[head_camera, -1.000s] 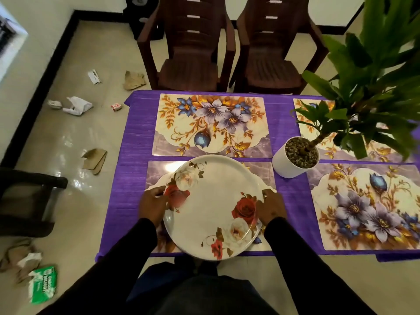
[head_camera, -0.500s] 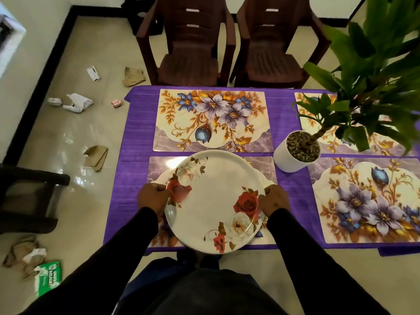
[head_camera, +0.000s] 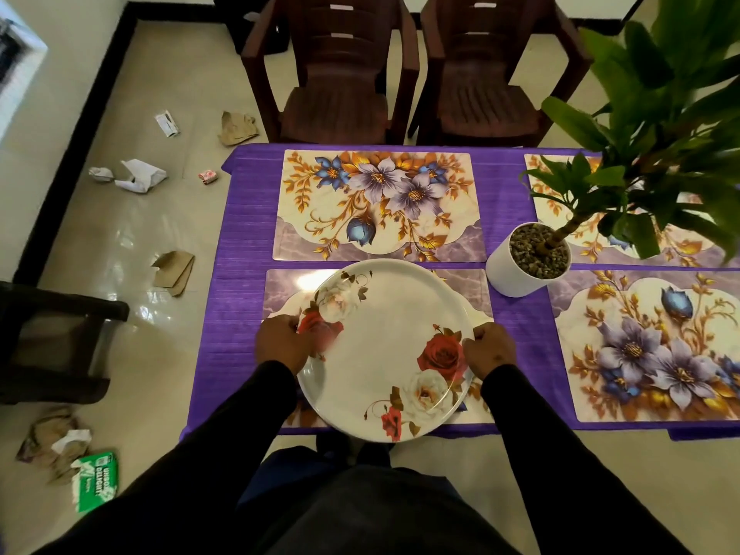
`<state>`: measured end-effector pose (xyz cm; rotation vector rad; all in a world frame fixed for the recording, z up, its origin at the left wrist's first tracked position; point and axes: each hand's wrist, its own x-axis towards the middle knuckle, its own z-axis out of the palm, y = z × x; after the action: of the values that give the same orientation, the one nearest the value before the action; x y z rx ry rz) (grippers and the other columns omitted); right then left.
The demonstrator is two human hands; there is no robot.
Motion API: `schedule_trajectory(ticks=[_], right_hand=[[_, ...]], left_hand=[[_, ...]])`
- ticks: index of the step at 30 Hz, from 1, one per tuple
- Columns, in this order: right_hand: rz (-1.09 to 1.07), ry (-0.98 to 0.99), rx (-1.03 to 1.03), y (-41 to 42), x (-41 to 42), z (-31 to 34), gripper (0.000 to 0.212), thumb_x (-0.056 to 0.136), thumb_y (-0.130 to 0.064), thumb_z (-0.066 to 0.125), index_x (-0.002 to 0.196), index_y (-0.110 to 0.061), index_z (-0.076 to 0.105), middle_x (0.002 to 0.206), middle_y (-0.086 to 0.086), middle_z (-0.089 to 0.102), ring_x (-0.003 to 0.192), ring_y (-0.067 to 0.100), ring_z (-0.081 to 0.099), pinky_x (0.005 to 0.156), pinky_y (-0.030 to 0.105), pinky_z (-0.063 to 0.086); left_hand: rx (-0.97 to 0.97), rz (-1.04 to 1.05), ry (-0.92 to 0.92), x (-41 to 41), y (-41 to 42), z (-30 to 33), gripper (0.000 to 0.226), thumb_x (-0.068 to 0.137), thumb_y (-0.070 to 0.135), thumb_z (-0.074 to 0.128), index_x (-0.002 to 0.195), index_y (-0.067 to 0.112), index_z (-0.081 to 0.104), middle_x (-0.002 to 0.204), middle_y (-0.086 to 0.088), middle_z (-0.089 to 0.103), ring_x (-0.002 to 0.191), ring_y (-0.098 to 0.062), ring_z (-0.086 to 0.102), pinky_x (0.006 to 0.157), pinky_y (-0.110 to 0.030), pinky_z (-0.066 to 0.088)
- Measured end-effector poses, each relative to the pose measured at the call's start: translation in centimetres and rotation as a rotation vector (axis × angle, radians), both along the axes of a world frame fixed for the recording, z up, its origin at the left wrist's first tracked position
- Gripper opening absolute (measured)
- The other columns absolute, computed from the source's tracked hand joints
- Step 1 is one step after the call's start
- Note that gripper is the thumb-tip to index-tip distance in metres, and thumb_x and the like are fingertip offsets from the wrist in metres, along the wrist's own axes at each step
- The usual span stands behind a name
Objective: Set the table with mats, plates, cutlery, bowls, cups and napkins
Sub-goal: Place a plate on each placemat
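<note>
Plate (head_camera: 384, 346) carried slightly forward over near mat (head_camera: 478, 286); left hand (head_camera: 280, 346), right hand (head_camera: 490, 348) grip opposite rims. Seemingly not yet down. Centre, lower level.

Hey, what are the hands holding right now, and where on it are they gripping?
Both hold the floral plate by its rim: left hand on the left edge, right hand on the right edge.

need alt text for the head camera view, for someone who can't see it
Two hands, left hand and right hand, grip opposite rims of a round white rose-patterned plate over the near floral placemat on a purple tablecloth. Three more floral mats, a white potted plant and two brown plastic chairs lie beyond.
</note>
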<state>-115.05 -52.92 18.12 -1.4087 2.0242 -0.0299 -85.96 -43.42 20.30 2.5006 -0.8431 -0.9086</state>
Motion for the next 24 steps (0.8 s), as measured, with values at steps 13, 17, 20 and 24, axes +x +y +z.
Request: schedule_trajectory(ticks=[13, 17, 20, 24], right_hand=[[-0.322, -0.425, -0.047, 0.8, 0.9, 0.6, 0.035, 0.096, -0.037, 0.060, 0.118, -0.011, 0.051, 0.107, 0.006, 0.057, 0.097, 0.022, 0.056, 0.057, 0.021, 0.040], [-0.269, -0.461, -0.159, 0.5, 1.5, 0.6, 0.035, 0.097, -0.038, 0.056, 0.117, -0.009, 0.061, 0.109, 0.011, 0.066, 0.098, 0.027, 0.064, 0.074, 0.033, 0.054], [-0.239, -0.479, -0.193, 0.0, 1.4, 1.0, 0.031, 0.097, -0.032, 0.056, 0.108, -0.005, 0.069, 0.100, 0.014, 0.070, 0.092, 0.030, 0.067, 0.076, 0.034, 0.054], [-0.262, -0.542, -0.231, 0.4, 0.5, 1.7, 0.025, 0.097, -0.027, 0.060, 0.102, -0.006, 0.071, 0.092, 0.011, 0.072, 0.088, 0.028, 0.069, 0.072, 0.033, 0.055]], left_hand=[[0.055, -0.030, -0.039, -0.4, -0.4, 0.6, 0.030, 0.090, 0.028, 0.070, 0.104, 0.002, 0.075, 0.085, -0.007, 0.067, 0.069, -0.013, 0.051, 0.074, -0.029, 0.040], [0.080, -0.014, -0.024, -0.1, -0.4, 0.6, 0.030, 0.090, 0.030, 0.068, 0.104, 0.004, 0.075, 0.098, -0.011, 0.073, 0.079, -0.018, 0.057, 0.076, -0.030, 0.045], [0.046, 0.028, 0.006, -0.2, -0.3, 0.8, 0.032, 0.091, 0.033, 0.068, 0.105, 0.005, 0.074, 0.101, -0.010, 0.073, 0.083, -0.018, 0.057, 0.077, -0.030, 0.042], [-0.125, 0.082, 0.047, -0.4, -0.2, 1.5, 0.038, 0.097, 0.043, 0.059, 0.103, 0.009, 0.072, 0.096, -0.007, 0.071, 0.087, -0.021, 0.060, 0.076, -0.032, 0.043]])
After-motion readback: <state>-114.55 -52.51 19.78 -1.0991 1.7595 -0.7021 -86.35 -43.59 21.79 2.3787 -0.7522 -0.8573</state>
